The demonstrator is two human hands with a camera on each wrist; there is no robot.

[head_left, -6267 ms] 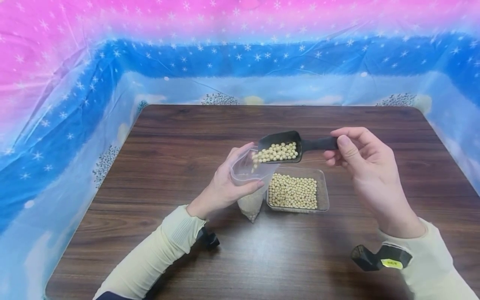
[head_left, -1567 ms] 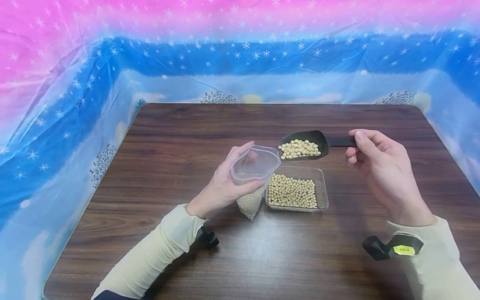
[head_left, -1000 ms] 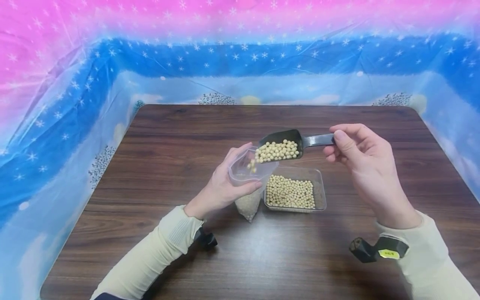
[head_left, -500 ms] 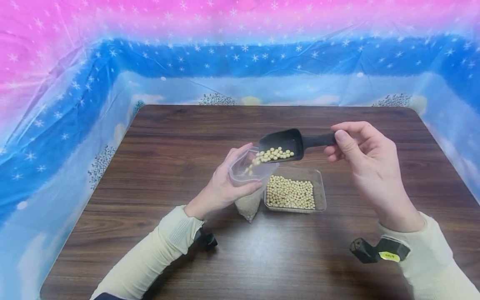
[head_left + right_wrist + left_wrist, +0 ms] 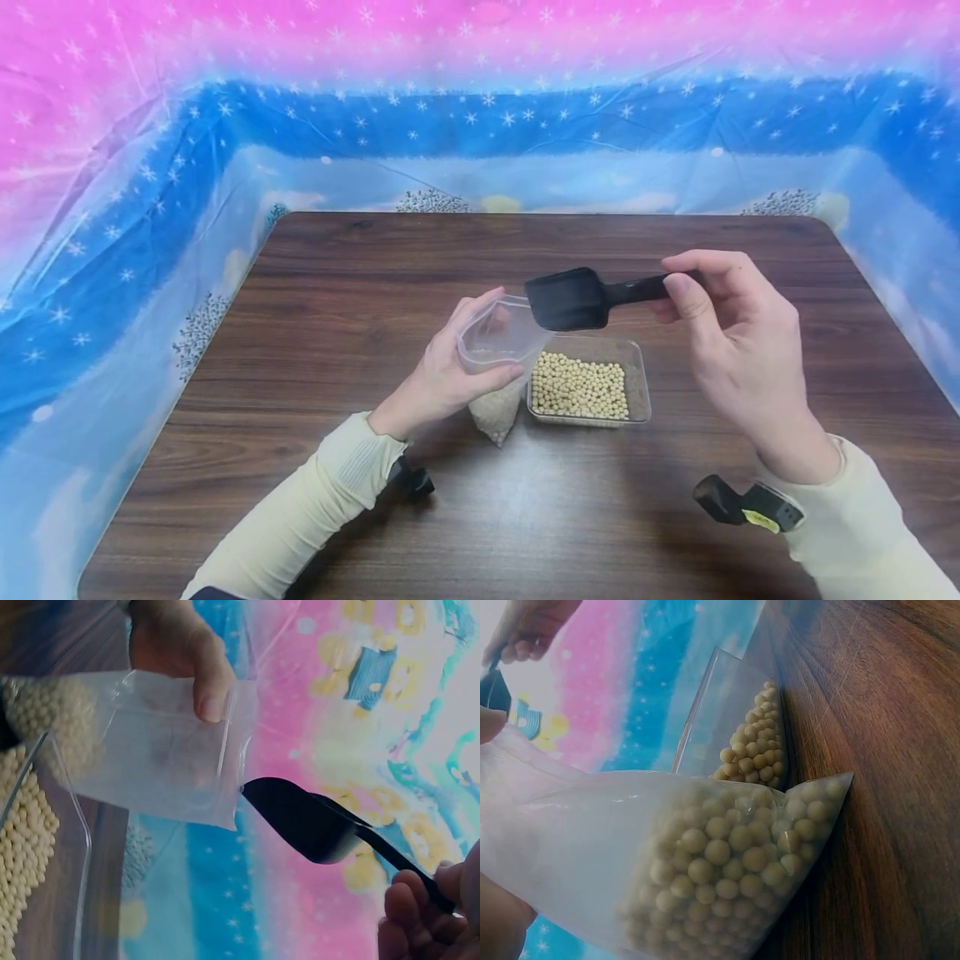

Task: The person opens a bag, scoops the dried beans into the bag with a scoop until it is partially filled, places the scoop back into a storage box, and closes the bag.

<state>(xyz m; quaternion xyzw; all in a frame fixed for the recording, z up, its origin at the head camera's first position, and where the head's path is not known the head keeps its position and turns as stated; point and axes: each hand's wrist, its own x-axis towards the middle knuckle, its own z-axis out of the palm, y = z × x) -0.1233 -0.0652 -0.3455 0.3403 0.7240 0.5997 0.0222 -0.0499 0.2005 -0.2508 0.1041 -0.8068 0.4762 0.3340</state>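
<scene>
My left hand (image 5: 442, 362) holds a clear zip bag (image 5: 498, 404) by its mouth, fingers and thumb spreading the opening. Pale round soybeans (image 5: 712, 870) fill the bag's lower part, whose bottom corner meets the table in the left wrist view. My right hand (image 5: 750, 358) pinches the handle end of a black plastic scoop (image 5: 566, 300). The scoop's front lip is at the right edge of the bag's mouth, and no beans show in it. Just right of the bag stands a clear plastic box (image 5: 639, 375) with more soybeans (image 5: 577, 386) inside.
All of this is on a dark wood-grain table (image 5: 360, 258) with rounded far corners. A pink and blue patterned cloth (image 5: 480, 125) hangs around its back and sides. Black wrist cameras (image 5: 742, 504) are strapped over the pale sleeves.
Soybeans have slid from the scoop into the bag over the last second, and the scoop has tilted. Earlier it hung farther right, loaded with beans. My left hand has stayed nearly still.
</scene>
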